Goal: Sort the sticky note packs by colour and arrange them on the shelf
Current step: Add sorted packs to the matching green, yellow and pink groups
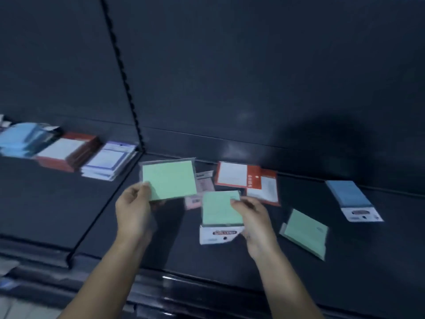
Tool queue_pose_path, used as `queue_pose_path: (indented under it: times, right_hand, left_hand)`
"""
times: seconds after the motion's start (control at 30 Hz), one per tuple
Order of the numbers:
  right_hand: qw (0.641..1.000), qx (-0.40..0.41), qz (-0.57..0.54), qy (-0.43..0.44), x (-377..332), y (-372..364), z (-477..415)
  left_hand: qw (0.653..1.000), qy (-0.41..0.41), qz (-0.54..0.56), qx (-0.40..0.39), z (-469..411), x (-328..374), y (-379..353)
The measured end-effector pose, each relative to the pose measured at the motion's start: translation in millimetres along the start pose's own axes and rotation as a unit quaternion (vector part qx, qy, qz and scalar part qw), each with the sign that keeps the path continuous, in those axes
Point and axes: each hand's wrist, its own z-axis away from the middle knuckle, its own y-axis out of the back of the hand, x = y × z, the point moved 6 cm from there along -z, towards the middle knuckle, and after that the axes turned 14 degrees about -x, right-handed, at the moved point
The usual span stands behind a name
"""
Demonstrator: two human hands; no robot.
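My left hand (pixel 133 208) pinches a green sticky note pack (pixel 170 178) by its lower left corner and holds it above the dark shelf (pixel 230 261). My right hand (pixel 253 219) grips a second green pack (pixel 218 210) with a white label flap at its near end. A third green pack (pixel 304 233) lies flat to the right. Further right lies a blue pack (pixel 351 199). Behind the hands lie a pink pack (pixel 195 199), partly hidden, and red-edged white packs (pixel 241 176).
On the left shelf section stand stacks of blue packs (pixel 23 139), red-edged packs (pixel 66 150) and purple-edged packs (pixel 110 162). A black slotted upright (pixel 124 72) divides the two sections. The dark back panel (pixel 253 77) rises behind.
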Motion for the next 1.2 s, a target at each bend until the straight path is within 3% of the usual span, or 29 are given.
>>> queue_pose_path:
  times: [0.2,0.43,0.73,0.93,1.1,1.2]
  right_hand:
    - [0.992,-0.099,-0.072,0.001,19.6,-83.0,2.1]
    - [0.992,-0.057,-0.109,0.034,45.8,-179.2,16.5]
    - [0.981,-0.127,-0.148,0.007,99.3,-329.3,36.7]
    - [0.977,-0.139,-0.161,-0.001,120.5,-393.3,44.8]
    - [0.982,-0.144,-0.122,0.011,118.6,-430.0,27.8]
    - [0.983,-0.142,-0.117,0.005,121.5,-458.0,9.4]
  left_hand:
    - [0.992,0.041,0.115,-0.002,8.1,6.7,77.5]
    - [0.994,0.050,0.100,0.001,6.6,33.1,178.9]
    - [0.993,0.005,0.120,-0.005,-1.6,68.6,311.8]
    - [0.992,0.004,0.106,0.065,-9.5,75.3,378.8]
    - [0.975,0.012,0.162,0.150,-28.6,74.9,422.3]
    - [0.970,0.025,0.189,0.151,-50.5,74.9,441.8]
